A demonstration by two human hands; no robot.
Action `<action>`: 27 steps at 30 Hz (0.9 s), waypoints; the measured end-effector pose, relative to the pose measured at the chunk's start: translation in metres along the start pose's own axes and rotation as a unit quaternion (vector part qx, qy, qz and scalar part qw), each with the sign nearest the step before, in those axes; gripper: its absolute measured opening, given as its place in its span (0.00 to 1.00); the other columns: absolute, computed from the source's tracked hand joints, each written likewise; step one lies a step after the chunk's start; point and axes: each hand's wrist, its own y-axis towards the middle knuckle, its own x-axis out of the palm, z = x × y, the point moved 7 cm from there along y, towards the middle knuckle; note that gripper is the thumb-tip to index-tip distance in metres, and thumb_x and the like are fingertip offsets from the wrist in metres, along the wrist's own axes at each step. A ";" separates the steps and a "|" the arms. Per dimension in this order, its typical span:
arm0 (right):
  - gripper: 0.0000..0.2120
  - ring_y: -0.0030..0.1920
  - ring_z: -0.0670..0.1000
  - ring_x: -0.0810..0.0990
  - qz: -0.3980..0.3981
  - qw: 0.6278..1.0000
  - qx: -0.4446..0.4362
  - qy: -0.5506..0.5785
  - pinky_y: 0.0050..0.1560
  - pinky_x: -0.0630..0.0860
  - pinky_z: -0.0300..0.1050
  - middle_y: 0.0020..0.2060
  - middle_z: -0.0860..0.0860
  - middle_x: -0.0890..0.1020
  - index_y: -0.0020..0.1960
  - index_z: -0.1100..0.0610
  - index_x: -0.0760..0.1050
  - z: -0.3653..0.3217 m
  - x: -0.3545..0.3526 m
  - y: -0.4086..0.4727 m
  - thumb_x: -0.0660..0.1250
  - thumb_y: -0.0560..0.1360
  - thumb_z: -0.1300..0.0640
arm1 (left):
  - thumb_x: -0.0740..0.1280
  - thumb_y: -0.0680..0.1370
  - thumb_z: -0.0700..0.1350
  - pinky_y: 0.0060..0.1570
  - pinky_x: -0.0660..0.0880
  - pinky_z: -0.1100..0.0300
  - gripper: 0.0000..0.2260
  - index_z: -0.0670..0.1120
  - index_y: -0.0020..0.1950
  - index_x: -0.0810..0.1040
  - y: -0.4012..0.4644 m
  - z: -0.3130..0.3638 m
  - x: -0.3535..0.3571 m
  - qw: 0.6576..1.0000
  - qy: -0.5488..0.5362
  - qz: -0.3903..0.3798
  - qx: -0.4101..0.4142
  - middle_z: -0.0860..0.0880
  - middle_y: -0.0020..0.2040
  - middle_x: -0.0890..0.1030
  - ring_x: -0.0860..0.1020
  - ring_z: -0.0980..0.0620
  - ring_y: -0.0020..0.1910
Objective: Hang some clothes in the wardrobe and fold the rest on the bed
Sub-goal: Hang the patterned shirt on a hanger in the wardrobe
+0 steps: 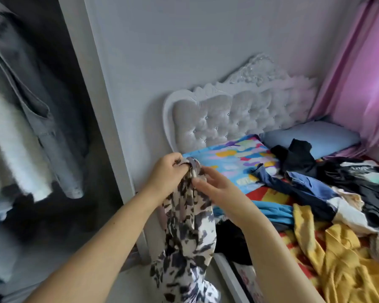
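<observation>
A white garment with black and grey blotches (187,226) hangs down in front of me, beside the bed. My left hand (165,171) grips its bunched top end. My right hand (212,188) pinches the cloth just below that, thumb against the fabric. The open wardrobe (42,127) is at the left, with a grey garment (53,132) and a white fluffy one (11,136) hanging in it. Several loose clothes lie heaped on the bed (269,194): a yellow garment (337,254), a navy one (298,186) and a black printed shirt (363,182).
A white tufted headboard (228,117) stands against the wall. A colourful pillow (232,158) and a blue pillow (315,136) lie at the bed's head. Pink curtains (363,73) hang at the right. The white wardrobe frame (101,101) separates wardrobe and bed.
</observation>
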 end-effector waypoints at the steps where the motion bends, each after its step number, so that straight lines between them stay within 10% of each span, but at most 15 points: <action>1: 0.22 0.56 0.46 0.80 -0.029 0.997 -0.017 -0.071 0.57 0.75 0.42 0.55 0.47 0.82 0.65 0.46 0.71 -0.005 0.012 0.002 0.67 0.73 0.41 | 0.64 0.77 0.40 0.33 0.60 0.57 0.12 0.43 0.34 0.68 0.003 0.000 0.001 1.000 -0.001 -0.005 -0.001 0.46 0.31 0.66 0.64 0.51 0.32; 6: 0.04 0.43 0.52 0.77 0.130 0.961 -0.051 -0.240 0.36 0.66 0.37 0.38 0.45 0.77 0.49 0.53 0.73 -0.005 -0.005 0.020 0.62 0.75 0.60 | 0.64 0.75 0.39 0.30 0.56 0.59 0.16 0.48 0.30 0.64 0.017 -0.003 -0.010 1.000 -0.005 0.006 -0.019 0.56 0.23 0.62 0.59 0.56 0.24; 9: 0.10 0.49 0.57 0.76 0.169 0.939 -0.012 -0.300 0.41 0.66 0.43 0.45 0.51 0.78 0.54 0.56 0.75 0.009 -0.025 0.033 0.60 0.75 0.63 | 0.62 0.76 0.40 0.28 0.56 0.60 0.16 0.48 0.30 0.64 0.022 -0.005 -0.028 0.999 0.020 0.044 -0.019 0.56 0.20 0.62 0.60 0.58 0.20; 15: 0.10 0.47 0.59 0.76 0.210 0.935 -0.009 -0.286 0.39 0.64 0.44 0.41 0.54 0.77 0.50 0.58 0.75 0.011 -0.042 0.054 0.58 0.74 0.66 | 0.56 0.80 0.44 0.27 0.66 0.67 0.10 0.53 0.52 0.77 0.028 0.000 -0.050 0.989 0.134 0.057 0.000 0.52 0.39 0.79 0.73 0.58 0.27; 20: 0.14 0.41 0.53 0.75 0.106 0.960 -0.049 -0.253 0.33 0.65 0.40 0.36 0.49 0.78 0.46 0.54 0.77 -0.017 -0.022 0.082 0.55 0.74 0.67 | 0.56 0.81 0.44 0.34 0.69 0.60 0.11 0.45 0.50 0.78 0.033 -0.014 -0.087 0.965 0.226 0.131 -0.012 0.46 0.41 0.80 0.76 0.51 0.38; 23: 0.17 0.34 0.46 0.76 0.048 0.973 -0.082 -0.212 0.27 0.69 0.31 0.35 0.47 0.79 0.53 0.49 0.77 -0.038 -0.010 0.095 0.55 0.75 0.63 | 0.54 0.83 0.47 0.48 0.75 0.52 0.15 0.49 0.66 0.74 0.028 -0.038 -0.114 0.935 0.305 0.172 -0.048 0.45 0.54 0.81 0.78 0.45 0.50; 27: 0.23 0.44 0.46 0.78 -0.111 0.896 -0.161 -0.398 0.47 0.74 0.41 0.45 0.47 0.80 0.71 0.41 0.64 -0.058 0.037 0.109 0.62 0.77 0.47 | 0.49 0.84 0.51 0.55 0.73 0.49 0.20 0.56 0.76 0.60 0.004 -0.072 -0.147 0.887 0.397 0.199 -0.128 0.43 0.67 0.73 0.75 0.42 0.59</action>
